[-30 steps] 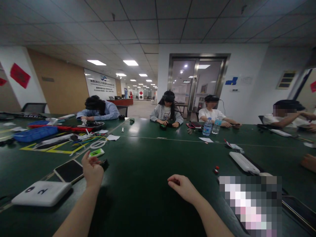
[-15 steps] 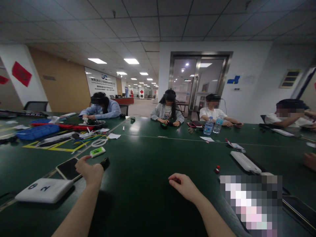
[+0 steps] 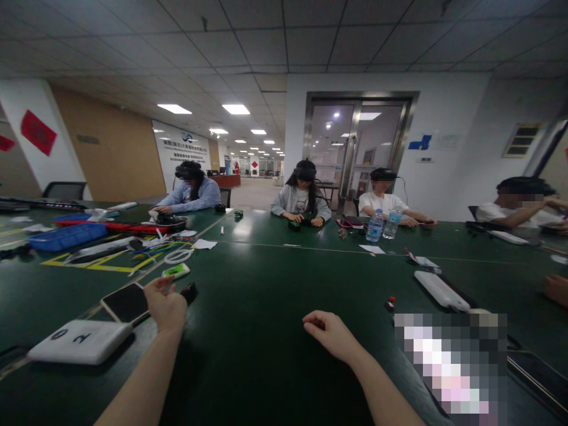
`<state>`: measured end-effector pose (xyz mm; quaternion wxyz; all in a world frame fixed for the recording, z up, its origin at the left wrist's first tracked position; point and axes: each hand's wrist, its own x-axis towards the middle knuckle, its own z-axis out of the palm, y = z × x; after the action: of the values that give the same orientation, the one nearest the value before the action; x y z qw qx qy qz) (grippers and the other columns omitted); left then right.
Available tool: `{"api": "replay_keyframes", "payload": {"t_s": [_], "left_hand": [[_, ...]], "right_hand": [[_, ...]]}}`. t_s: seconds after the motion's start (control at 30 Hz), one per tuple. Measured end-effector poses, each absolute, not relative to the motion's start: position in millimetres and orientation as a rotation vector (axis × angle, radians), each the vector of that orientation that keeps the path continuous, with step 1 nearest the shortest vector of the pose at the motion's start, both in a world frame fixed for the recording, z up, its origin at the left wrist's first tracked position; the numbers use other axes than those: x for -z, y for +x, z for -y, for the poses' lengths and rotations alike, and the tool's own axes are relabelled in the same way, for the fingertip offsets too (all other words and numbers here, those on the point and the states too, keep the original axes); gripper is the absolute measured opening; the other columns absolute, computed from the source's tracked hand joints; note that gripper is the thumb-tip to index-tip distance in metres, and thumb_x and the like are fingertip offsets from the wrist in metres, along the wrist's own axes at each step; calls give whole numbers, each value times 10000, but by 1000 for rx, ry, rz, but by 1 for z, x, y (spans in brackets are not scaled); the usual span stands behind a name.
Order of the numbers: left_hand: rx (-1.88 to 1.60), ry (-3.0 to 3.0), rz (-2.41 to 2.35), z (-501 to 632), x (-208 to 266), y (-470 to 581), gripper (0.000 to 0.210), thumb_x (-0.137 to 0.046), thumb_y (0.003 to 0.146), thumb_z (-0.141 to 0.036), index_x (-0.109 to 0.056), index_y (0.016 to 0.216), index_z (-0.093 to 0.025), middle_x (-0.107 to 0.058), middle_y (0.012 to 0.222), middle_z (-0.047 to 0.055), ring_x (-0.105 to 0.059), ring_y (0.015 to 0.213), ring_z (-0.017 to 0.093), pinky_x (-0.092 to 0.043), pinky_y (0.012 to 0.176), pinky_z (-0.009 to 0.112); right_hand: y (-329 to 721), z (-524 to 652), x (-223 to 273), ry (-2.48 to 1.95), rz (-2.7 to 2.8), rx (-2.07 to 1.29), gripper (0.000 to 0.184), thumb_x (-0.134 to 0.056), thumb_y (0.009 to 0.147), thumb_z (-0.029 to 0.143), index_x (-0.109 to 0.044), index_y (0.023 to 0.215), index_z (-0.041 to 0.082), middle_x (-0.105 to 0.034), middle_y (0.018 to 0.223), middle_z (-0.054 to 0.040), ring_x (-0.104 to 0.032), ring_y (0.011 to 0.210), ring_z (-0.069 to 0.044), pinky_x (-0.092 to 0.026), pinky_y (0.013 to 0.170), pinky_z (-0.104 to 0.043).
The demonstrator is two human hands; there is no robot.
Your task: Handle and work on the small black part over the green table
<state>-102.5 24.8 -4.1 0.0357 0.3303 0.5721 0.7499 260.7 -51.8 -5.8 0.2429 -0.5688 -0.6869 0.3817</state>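
My left hand [image 3: 165, 305] is over the left part of the green table, its fingers apart and pointing away from me. Just beyond its right side is a small black object [image 3: 189, 292], partly hidden by the hand; I cannot make out its kind. A phone with a dark screen [image 3: 126, 303] lies at the hand's left, close to the fingers. Past the fingertips is a green-and-white packet [image 3: 176, 271]. My right hand [image 3: 331, 334] rests on the tabletop with its fingers loosely curled together, and nothing shows in it.
A white box marked 2 [image 3: 82, 342] lies at the near left. Cables and a blue tray [image 3: 68, 236] are farther left. At right are a small red-and-black item [image 3: 390, 303], a white oblong device [image 3: 439, 291] and water bottles [image 3: 375, 226]. Several people sit around the table [image 3: 257, 284].
My left hand's fingers have shifted slightly to the right, off the phone's edge, and their pose has changed. The black object and my right hand stay put. The person at far left has raised their head.
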Motion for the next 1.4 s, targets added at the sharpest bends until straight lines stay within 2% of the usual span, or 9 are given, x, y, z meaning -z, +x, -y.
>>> {"api": "replay_keyframes", "payload": {"t_s": [0.2, 0.43, 0.7, 0.97, 1.17, 1.4], "left_hand": [[-2246, 1102, -1850, -22, 3, -104, 437, -421, 473, 10, -474, 862, -181, -509, 946, 48, -497, 1048, 248, -411, 911, 444], [-2030, 1079, -2122, -23, 7, -113, 457, -456, 452, -16, -511, 878, -173, -503, 919, 66, -513, 940, 282, -403, 853, 467], [-2087, 1244, -2261, -22, 8, -116, 335, -451, 465, -58, -445, 774, -188, -497, 878, 64, -459, 1058, 316, -318, 960, 482], [-2174, 1092, -1995, -25, 9, -111, 349, -395, 473, -61, -487, 782, -195, -545, 827, 13, -557, 896, 215, -425, 893, 386], [-2170, 1108, -1825, -30, 15, -110, 349, -373, 485, -53, -515, 779, -176, -565, 826, 15, -593, 851, 184, -476, 833, 341], [-2068, 1126, -2063, -26, 11, -112, 390, -417, 505, -33, -498, 854, -188, -549, 917, 41, -544, 984, 234, -437, 883, 388]], "right_hand": [[261, 52, 5, -1534, 1879, -1046, 266, -523, 847, 362, -625, 1054, 230, -635, 1023, -23, -589, 943, -197, -456, 796, -320], [262, 53, 4, -1542, 1871, -1061, 251, -526, 846, 350, -624, 1048, 236, -634, 1027, -20, -588, 942, -193, -463, 793, -317], [260, 53, 3, -1567, 1891, -1036, 268, -524, 849, 364, -624, 1057, 228, -635, 1021, -25, -585, 937, -191, -459, 795, -313], [261, 52, 4, -1557, 1900, -1039, 265, -526, 847, 358, -623, 1060, 233, -636, 1022, -20, -589, 934, -194, -460, 791, -318], [260, 52, 5, -1553, 1898, -1033, 258, -528, 847, 356, -624, 1054, 234, -637, 1018, -18, -591, 934, -191, -461, 798, -317], [260, 54, 2, -1542, 1887, -1036, 248, -532, 848, 348, -628, 1045, 232, -642, 1008, -16, -597, 925, -184, -468, 796, -315]]}}
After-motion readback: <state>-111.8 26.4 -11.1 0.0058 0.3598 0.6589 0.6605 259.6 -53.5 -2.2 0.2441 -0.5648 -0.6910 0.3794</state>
